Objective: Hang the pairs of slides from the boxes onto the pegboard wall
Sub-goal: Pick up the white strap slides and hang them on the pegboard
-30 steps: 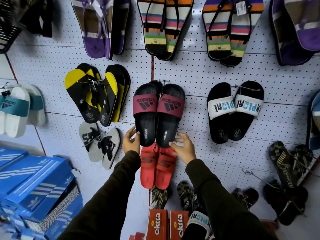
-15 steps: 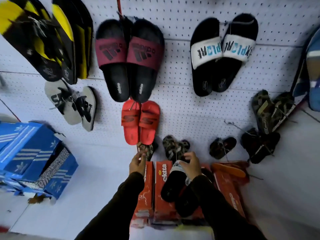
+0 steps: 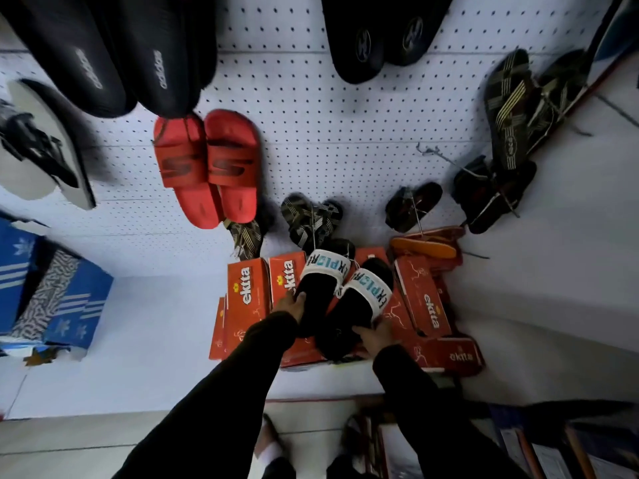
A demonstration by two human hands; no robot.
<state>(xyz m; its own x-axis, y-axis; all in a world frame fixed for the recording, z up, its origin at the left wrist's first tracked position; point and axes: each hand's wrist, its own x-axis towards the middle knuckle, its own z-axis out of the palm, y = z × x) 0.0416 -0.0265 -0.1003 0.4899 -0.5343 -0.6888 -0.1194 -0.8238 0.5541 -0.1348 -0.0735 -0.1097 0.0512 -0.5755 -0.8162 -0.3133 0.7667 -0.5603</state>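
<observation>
At far left, blue shoe boxes (image 3: 58, 305) are stacked against the pegboard wall (image 3: 345, 133), with a grey sandal (image 3: 45, 146) hanging above them. Further right, black slides (image 3: 114, 53) hang at the top, and a red pair (image 3: 207, 167) hangs just below them. Under the red pair, orange boxes (image 3: 247, 299) stand side by side against the foot of the wall. On top of these boxes lies a black pair of slides with white straps (image 3: 345, 299). The left hand (image 3: 290, 304) grips the left slide at its side, fingers curled around its edge. The right hand (image 3: 375, 337) clasps the heel end of the right slide, fingers closed under it. Farther right, dark striped sandals (image 3: 511, 108) hang on the wall.
</observation>
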